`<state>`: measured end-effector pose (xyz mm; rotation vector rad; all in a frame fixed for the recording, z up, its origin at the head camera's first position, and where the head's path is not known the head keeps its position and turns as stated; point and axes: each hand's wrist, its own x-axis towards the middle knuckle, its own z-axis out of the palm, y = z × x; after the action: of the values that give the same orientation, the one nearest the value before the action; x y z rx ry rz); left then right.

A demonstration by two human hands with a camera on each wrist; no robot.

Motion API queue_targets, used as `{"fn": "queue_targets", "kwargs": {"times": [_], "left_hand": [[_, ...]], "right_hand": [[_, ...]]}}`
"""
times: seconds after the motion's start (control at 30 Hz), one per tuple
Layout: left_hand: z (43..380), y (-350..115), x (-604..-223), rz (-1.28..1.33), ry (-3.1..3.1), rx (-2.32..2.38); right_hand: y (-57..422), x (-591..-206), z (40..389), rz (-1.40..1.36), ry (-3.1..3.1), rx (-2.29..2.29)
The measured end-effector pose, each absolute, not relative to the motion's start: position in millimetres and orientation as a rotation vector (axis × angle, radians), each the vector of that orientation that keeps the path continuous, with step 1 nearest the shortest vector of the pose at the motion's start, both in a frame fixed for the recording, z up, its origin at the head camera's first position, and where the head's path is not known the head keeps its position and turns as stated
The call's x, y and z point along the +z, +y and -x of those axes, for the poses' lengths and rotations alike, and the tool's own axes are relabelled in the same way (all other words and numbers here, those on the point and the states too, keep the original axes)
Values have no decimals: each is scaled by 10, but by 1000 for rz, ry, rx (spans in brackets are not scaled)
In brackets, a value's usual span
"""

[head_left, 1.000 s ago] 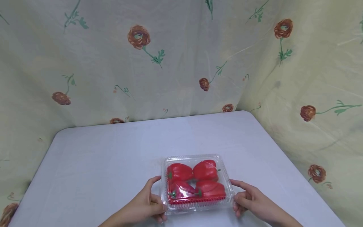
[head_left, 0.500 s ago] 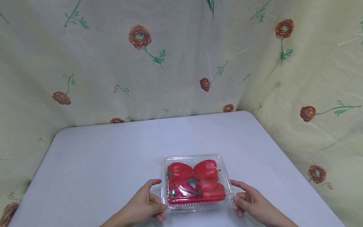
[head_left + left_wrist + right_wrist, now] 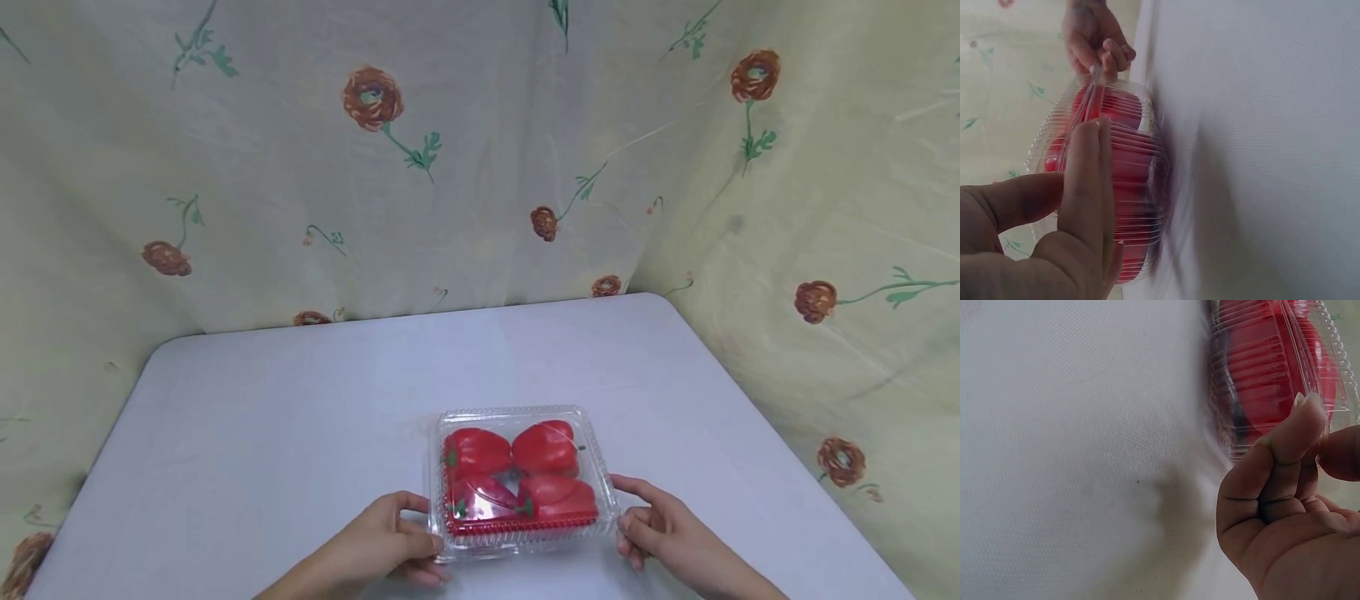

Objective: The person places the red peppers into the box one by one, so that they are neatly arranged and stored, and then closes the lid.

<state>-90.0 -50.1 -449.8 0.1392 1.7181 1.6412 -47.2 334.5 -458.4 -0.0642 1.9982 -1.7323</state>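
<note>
A clear plastic clamshell container [image 3: 517, 546] with its lid down stands near the front of the table. Inside it lie several red bell peppers [image 3: 480, 454] with green stems, seen through the lid. My left hand [image 3: 390, 537] pinches the rim at the front left corner. In the left wrist view the thumb of that left hand [image 3: 1072, 231] lies above the rim and its fingers lie beneath. At the front right corner my right hand [image 3: 663, 525] grips the rim between thumb and fingers, its index finger stretched along the side. The right wrist view shows this right hand [image 3: 1291, 519] with curled fingers at the edge.
A white cloth covers the table [image 3: 322, 400], whose rounded far corners show. Behind and to the sides hangs a pale curtain [image 3: 465, 167] printed with brown-orange flowers, meeting the table's back edge.
My left hand's index finger has slid down along the container's left side, and the fingers have moved further under the rim. The right hand and the container stay nearly in place.
</note>
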Motion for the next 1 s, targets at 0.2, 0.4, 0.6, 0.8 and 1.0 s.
{"fn": "queue_targets", "kwargs": {"times": [0.2,0.4,0.6,0.8,1.0], "left_hand": [[883,-500,-4501,-151,1649,1702],[826,-497,-4475,-192,1672,1744],[799,-487,-4452,-211,1724,1750],[794,-459,-4470,-190,1758,1758],[793,-447,-4480,-159,1796,1708]], "right_hand": [[3348,-4589,471,59,1986,-1739],[3342,-4599,477,61,1969,-1742],[3339,-4593,487,57,1963,-1735],[3343,-4575,511,46,2001,-1719],[3357,-4531,532,-38,2053,-1669]]}}
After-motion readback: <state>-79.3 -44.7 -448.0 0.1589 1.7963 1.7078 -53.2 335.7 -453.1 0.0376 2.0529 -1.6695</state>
